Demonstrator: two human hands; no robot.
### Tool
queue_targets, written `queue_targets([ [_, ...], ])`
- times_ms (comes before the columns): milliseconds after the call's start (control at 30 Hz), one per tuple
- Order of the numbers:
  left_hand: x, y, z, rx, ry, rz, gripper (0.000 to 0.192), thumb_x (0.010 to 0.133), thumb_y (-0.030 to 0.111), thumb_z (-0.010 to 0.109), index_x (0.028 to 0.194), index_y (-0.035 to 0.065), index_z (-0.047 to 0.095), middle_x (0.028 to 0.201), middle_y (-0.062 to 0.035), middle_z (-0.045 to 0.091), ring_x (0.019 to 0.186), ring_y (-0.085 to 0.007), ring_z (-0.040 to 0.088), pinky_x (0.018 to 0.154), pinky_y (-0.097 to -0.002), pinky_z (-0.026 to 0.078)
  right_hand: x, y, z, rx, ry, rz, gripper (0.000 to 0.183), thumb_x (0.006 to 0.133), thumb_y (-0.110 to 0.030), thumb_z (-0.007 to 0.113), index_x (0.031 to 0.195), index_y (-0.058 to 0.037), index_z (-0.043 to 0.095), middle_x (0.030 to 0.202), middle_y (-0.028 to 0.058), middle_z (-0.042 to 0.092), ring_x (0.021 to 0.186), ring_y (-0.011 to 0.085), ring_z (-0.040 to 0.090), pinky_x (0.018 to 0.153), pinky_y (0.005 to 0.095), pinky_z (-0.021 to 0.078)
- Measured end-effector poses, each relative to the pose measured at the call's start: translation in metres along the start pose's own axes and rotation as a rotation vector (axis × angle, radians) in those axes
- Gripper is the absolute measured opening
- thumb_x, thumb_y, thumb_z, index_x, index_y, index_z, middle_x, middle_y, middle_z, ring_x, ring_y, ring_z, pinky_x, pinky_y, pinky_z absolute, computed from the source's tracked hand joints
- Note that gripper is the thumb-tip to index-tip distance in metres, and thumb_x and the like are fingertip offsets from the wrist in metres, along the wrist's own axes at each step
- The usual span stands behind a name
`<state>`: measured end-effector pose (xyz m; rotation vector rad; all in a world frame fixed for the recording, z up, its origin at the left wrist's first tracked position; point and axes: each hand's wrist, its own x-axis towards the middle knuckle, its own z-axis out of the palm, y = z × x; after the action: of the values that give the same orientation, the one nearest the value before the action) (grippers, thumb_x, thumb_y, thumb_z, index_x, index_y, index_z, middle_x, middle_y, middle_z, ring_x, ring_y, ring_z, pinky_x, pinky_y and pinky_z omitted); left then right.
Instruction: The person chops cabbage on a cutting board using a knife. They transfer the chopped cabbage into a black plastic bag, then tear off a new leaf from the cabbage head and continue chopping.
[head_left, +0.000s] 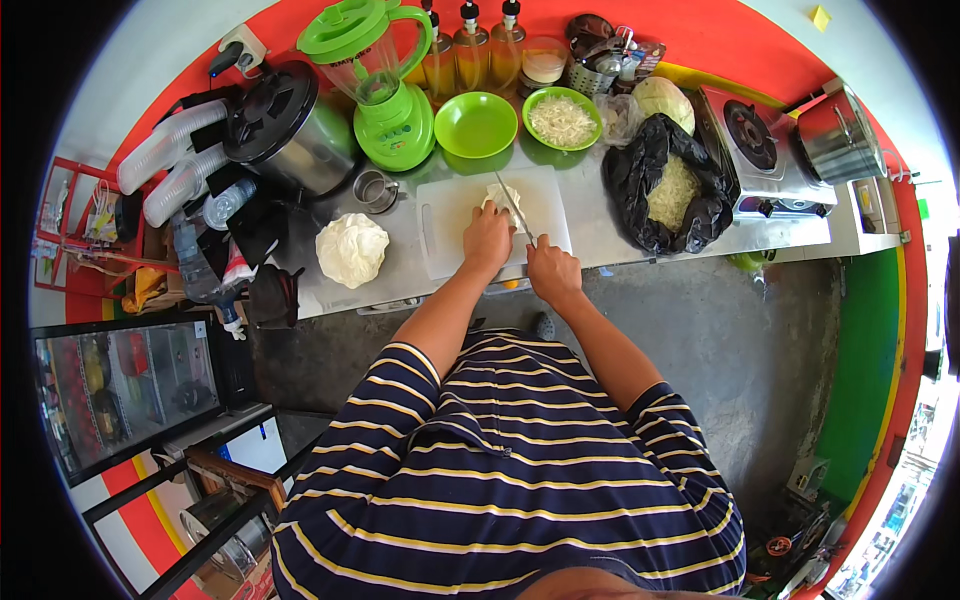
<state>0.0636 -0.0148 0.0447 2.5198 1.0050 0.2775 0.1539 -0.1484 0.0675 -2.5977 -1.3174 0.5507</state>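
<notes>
On a white cutting board (446, 232), my left hand (489, 238) presses down on a pale piece of cabbage (498, 196). My right hand (553, 267) grips the handle of a kitchen knife (514, 204), whose blade lies against the right side of that piece. Part of the cabbage is hidden under my left fingers. A larger pale cabbage chunk (352, 250) rests on the steel counter to the left of the board. Behind the board stand a green bowl (476, 126) and a second green bowl (595, 136) holding shredded cabbage (561, 121).
Right of the board sits a black plastic bag (634, 202) with shredded cabbage, near a whole cabbage (664, 103) and a gas stove (787, 161). A metal cup (376, 191), a green blender (394, 124) and a large lidded pot (304, 131) stand to the left.
</notes>
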Motion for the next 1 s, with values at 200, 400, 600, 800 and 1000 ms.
queue_targets([
  [200, -0.003, -0.011, 0.019, 0.061, 0.106, 0.077, 0.038, 0.093, 0.022, 0.077, 0.125, 0.0035, 0.072, 0.141, -0.0155, 0.066, 0.133, -0.0351, 0.059, 0.108, -0.0437, 0.052, -0.015, -0.008, -0.005, -0.072, -0.068, -0.021, 0.033, 0.111, -0.035, 0.051, 0.108, -0.0022, 0.056, 0.088, 0.0238, 0.077, 0.083, 0.0431, 0.078, 0.074, 0.0539, 0.0613],
  [400, -0.012, -0.009, 0.024, -0.11, 0.108, -0.001, 0.044, 0.095, 0.018, 0.076, 0.134, 0.0026, 0.061, 0.146, -0.0187, 0.064, 0.142, -0.0394, 0.052, 0.114, -0.0441, 0.048, -0.028, -0.006, -0.012, -0.18, -0.126, -0.027, 0.031, 0.111, -0.034, 0.052, 0.107, -0.0037, 0.054, 0.086, 0.0194, 0.078, 0.082, 0.038, 0.079, 0.072, 0.0491, 0.0628],
  [600, -0.015, -0.016, 0.027, -0.089, 0.089, 0.081, 0.039, 0.099, 0.014, 0.071, 0.132, 0.0017, 0.057, 0.151, -0.0215, 0.059, 0.145, -0.0447, 0.048, 0.116, -0.0463, 0.047, -0.026, 0.008, 0.025, -0.221, -0.092, -0.029, 0.031, 0.112, -0.034, 0.05, 0.108, -0.0039, 0.05, 0.081, 0.0166, 0.077, 0.076, 0.0369, 0.079, 0.066, 0.0462, 0.0637],
  [800, -0.017, -0.027, 0.029, -0.081, -0.002, 0.118, 0.036, 0.1, 0.016, 0.069, 0.132, 0.0039, 0.057, 0.156, -0.0215, 0.054, 0.15, -0.0442, 0.042, 0.117, -0.0461, 0.047, -0.003, 0.002, 0.044, -0.183, -0.036, -0.033, 0.03, 0.113, -0.033, 0.048, 0.109, -0.0031, 0.048, 0.08, 0.0173, 0.077, 0.075, 0.036, 0.079, 0.065, 0.0465, 0.064],
  [1000, -0.018, -0.023, 0.027, -0.15, 0.046, 0.119, 0.034, 0.098, 0.013, 0.07, 0.127, 0.002, 0.057, 0.154, -0.0255, 0.055, 0.146, -0.049, 0.045, 0.117, -0.0491, 0.045, 0.024, -0.007, 0.034, -0.141, -0.053, -0.045, 0.029, 0.112, -0.032, 0.05, 0.11, -0.0027, 0.05, 0.086, 0.0197, 0.078, 0.081, 0.0384, 0.079, 0.07, 0.0472, 0.0644],
])
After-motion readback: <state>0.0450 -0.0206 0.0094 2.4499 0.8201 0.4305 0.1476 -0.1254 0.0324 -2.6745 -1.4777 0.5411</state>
